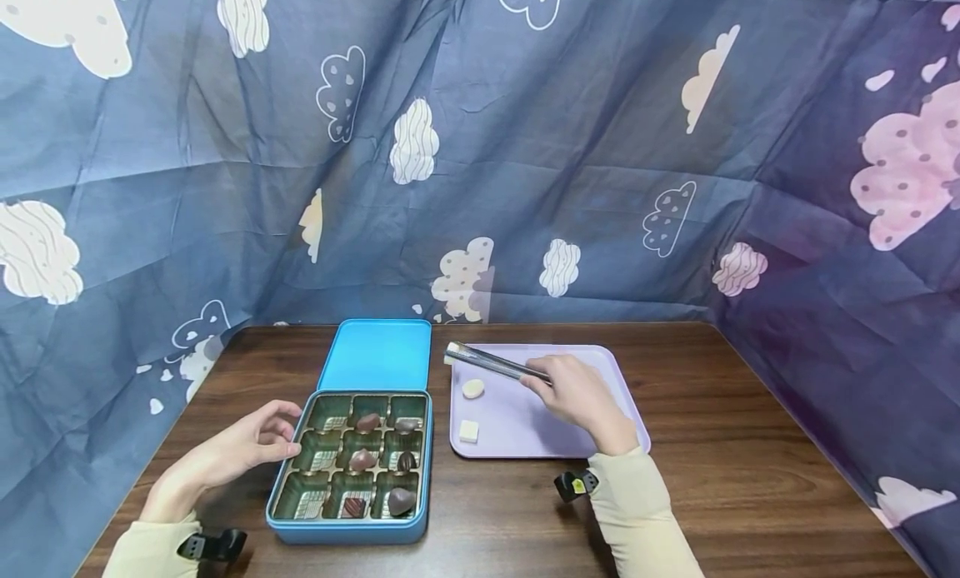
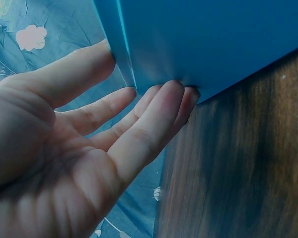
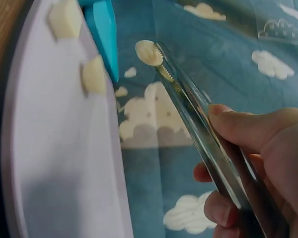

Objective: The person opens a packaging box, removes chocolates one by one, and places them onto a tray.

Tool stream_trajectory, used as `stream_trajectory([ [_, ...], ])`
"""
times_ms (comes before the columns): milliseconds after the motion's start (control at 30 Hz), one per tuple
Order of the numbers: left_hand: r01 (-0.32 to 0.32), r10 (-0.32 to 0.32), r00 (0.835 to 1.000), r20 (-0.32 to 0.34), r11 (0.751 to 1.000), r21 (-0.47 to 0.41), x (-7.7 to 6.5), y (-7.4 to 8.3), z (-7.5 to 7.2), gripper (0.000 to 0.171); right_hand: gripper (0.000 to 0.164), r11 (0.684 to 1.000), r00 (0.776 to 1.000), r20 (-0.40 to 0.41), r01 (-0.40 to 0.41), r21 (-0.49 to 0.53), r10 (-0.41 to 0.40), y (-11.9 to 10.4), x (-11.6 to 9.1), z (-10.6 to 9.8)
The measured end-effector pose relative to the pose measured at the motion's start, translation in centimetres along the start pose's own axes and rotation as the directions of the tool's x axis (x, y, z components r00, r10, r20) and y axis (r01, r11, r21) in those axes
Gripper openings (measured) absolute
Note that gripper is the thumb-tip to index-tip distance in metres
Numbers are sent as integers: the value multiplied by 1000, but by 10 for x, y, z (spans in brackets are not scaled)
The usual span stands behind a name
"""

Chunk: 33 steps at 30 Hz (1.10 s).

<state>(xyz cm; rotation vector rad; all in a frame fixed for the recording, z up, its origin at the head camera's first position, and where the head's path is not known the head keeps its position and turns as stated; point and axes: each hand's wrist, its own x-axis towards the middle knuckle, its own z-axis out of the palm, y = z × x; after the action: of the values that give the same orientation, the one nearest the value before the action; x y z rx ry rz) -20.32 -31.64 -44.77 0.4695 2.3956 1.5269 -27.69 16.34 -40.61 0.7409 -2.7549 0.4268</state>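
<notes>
My right hand [image 1: 577,395] holds metal tongs [image 1: 498,364] over the back left of a lilac tray [image 1: 517,440]. Between the serrated tips the tongs grip a small cream-white chocolate [image 3: 148,52]. On the tray's left side lie a round white chocolate [image 1: 473,388] and a square white chocolate [image 1: 468,431]. My left hand [image 1: 232,453] rests against the left side of a blue tin [image 1: 348,532], its fingers extended along the wall and the thumb at the rim. Dark and pinkish-brown chocolates [image 1: 401,501] sit in the middle and right columns of the tin's divided insert.
The tin's blue lid [image 1: 381,353] lies open behind it, towards the back edge of the brown wooden table [image 1: 720,461]. A dark blue cloth with cloud prints [image 1: 525,145] hangs behind and at both sides. The tray stands just right of the tin.
</notes>
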Motion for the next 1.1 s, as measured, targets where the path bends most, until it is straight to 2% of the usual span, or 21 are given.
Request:
stream_trajectory([
  [233, -13, 13, 1000, 8, 1000, 12, 2, 0, 0, 49, 19, 1000, 1000, -19, -24, 8, 25, 24, -10, 1],
  [433, 2, -3, 1000, 22, 999, 45, 2, -1, -1, 49, 11, 988, 988, 18, -153, 18, 153, 38, -18, 1],
  [500, 19, -20, 1000, 20, 998, 56, 2, -1, -2, 49, 10, 985, 985, 28, -173, 19, 173, 39, -19, 1],
  [633, 33, -34, 999, 19, 998, 58, 1, 0, -2, 48, 9, 989, 989, 31, -145, 9, 145, 39, -18, 4],
  [767, 17, -17, 1000, 19, 999, 40, 0, 0, -2, 48, 10, 994, 994, 17, -108, -23, 108, 35, -15, 11],
  [1100, 29, -28, 1000, -9, 999, 32, 0, 1, 0, 47, 13, 975, 977, 16, -210, -70, 212, 15, -7, 21],
])
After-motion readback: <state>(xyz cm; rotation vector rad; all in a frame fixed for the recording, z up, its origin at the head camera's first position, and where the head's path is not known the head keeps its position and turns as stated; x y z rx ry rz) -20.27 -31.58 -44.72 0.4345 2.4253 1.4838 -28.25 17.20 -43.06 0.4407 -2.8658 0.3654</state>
